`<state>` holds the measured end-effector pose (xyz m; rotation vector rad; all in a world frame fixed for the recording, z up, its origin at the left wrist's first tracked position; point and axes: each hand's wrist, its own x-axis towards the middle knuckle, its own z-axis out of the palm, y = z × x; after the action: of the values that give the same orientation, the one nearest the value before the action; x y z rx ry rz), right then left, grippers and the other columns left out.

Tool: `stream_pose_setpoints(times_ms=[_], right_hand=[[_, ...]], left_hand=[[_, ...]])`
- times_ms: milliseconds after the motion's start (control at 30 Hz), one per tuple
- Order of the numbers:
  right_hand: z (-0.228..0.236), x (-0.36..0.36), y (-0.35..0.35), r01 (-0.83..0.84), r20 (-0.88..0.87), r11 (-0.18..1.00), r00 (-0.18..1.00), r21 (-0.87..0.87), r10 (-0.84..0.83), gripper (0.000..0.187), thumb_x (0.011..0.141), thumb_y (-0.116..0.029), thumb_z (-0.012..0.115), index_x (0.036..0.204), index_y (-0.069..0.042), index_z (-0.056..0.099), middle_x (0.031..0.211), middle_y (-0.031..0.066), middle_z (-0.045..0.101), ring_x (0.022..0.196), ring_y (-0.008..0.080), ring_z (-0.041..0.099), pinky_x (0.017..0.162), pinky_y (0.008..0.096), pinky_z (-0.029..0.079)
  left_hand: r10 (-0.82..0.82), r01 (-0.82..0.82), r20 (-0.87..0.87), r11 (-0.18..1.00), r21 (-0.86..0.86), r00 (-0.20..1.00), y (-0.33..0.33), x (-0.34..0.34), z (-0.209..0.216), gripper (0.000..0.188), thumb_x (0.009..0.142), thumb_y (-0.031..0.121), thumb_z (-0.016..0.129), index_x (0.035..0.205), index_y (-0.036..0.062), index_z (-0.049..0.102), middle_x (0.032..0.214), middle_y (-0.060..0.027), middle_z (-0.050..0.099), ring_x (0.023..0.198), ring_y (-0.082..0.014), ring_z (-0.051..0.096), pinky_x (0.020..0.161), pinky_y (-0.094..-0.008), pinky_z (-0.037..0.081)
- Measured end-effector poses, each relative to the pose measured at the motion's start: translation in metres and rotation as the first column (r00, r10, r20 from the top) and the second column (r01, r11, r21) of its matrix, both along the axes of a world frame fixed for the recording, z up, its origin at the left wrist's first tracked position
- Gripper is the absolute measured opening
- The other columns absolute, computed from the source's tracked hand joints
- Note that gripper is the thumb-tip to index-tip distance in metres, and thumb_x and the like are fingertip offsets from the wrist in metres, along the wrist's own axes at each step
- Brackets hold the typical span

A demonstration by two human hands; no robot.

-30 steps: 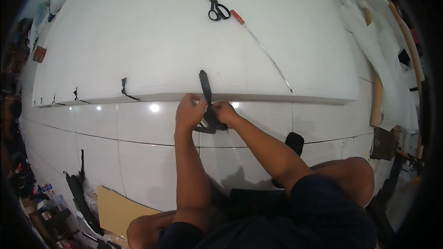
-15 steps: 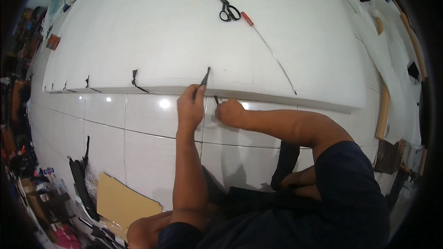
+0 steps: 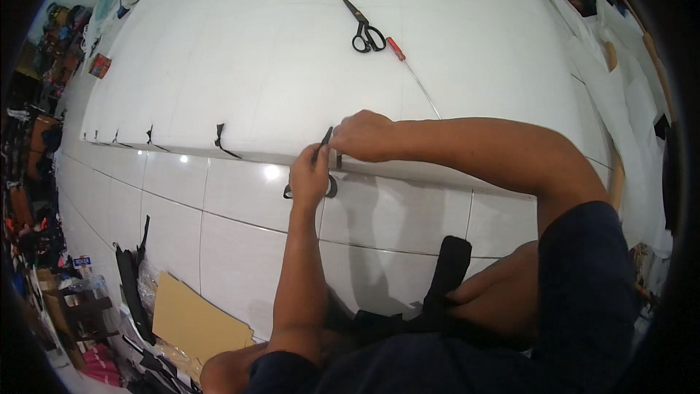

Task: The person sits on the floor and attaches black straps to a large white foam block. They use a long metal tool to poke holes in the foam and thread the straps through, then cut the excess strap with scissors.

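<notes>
A large white padded slab [image 3: 240, 51], like a mattress or foam block, lies in front of me. My left hand [image 3: 310, 174] is closed around a black strap [image 3: 327, 135] at its near edge. One end points up past the fingers, and black loops of it hang below the hand. My right hand [image 3: 364, 135] rests over the slab's edge, fingers pinched together beside the strap's upper end. What sits between those fingertips is hidden. Below them, a short black piece [image 3: 338, 161] runs down the slab's side. Further left, a black tie [image 3: 220, 136] is fixed at the edge.
Black scissors [image 3: 362, 29] and a red-handled tool [image 3: 396, 49] with a long thin metal shaft lie on the slab. More black ties [image 3: 150, 135] line its edge leftward. Yellowish board [image 3: 193, 314] and a black folded item [image 3: 131, 288] lie on the tiled floor [image 3: 240, 248]. Clutter lines both sides.
My right hand has risen from below the slab's edge to its top, beside the strap end. My left hand keeps hold of the strap. The view has shifted slightly.
</notes>
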<state>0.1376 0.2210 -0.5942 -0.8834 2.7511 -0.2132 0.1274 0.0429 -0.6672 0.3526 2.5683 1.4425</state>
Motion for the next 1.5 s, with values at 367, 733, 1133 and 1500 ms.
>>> stream_pose_setpoints(times_ms=[367, 733, 1133, 1500], right_hand=[[-0.057, -0.007, 0.032, 0.047, -0.097, 0.858, 0.989, -0.512, -0.112, 0.015, 0.088, -0.016, 0.056, 0.102, -0.011, 0.06, 0.104, 0.0079, 0.063, 0.098, 0.0302, 0.063, 0.078, 0.0431, 0.053], [-0.065, -0.039, 0.004, 0.332, 0.26, 0.867, 0.934, -0.372, -0.246, 0.019, 0.093, -0.024, 0.053, 0.099, -0.008, 0.059, 0.097, 0.0127, 0.066, 0.095, 0.0341, 0.064, 0.079, 0.048, 0.051], [-0.096, -0.001, 0.038, 0.124, -0.035, 0.744, 0.98, -0.656, -0.194, 0.024, 0.082, -0.024, 0.07, 0.096, -0.008, 0.061, 0.104, 0.0106, 0.055, 0.099, 0.032, 0.057, 0.08, 0.0444, 0.051], [-0.08, -0.001, 0.032, 0.114, -0.137, 0.875, 0.97, -0.47, -0.199, 0.015, 0.089, -0.021, 0.059, 0.093, -0.006, 0.06, 0.098, 0.0085, 0.058, 0.095, 0.0272, 0.06, 0.074, 0.0411, 0.055]], left_hand=[[0.042, -0.145, -0.34, 0.947, -0.285, 0.94, 0.036, 0.03, -0.018, 0.026, 0.093, 0.028, 0.06, 0.104, 0.005, 0.065, 0.088, -0.0152, 0.067, 0.08, -0.0349, 0.066, 0.069, -0.0434, 0.051], [0.324, -0.473, -0.578, 0.872, -0.125, 0.749, 0.05, 0.036, -0.047, 0.015, 0.09, 0.017, 0.066, 0.099, 0.0054, 0.066, 0.08, -0.0091, 0.063, 0.066, -0.024, 0.062, 0.058, -0.0368, 0.048], [0.009, -0.075, 0.474, 0.99, 0.121, 0.881, 0.01, -0.015, -0.005, 0.03, 0.092, 0.029, 0.062, 0.102, 0.0028, 0.072, 0.087, -0.0015, 0.066, 0.074, -0.0112, 0.055, 0.063, -0.0271, 0.043], [0.052, -0.02, 0.239, 0.991, -0.133, 0.97, 0.008, -0.009, 0.01, 0.031, 0.09, 0.031, 0.07, 0.091, -0.0005, 0.071, 0.071, -0.0014, 0.064, 0.062, -0.0099, 0.052, 0.057, -0.026, 0.043]])
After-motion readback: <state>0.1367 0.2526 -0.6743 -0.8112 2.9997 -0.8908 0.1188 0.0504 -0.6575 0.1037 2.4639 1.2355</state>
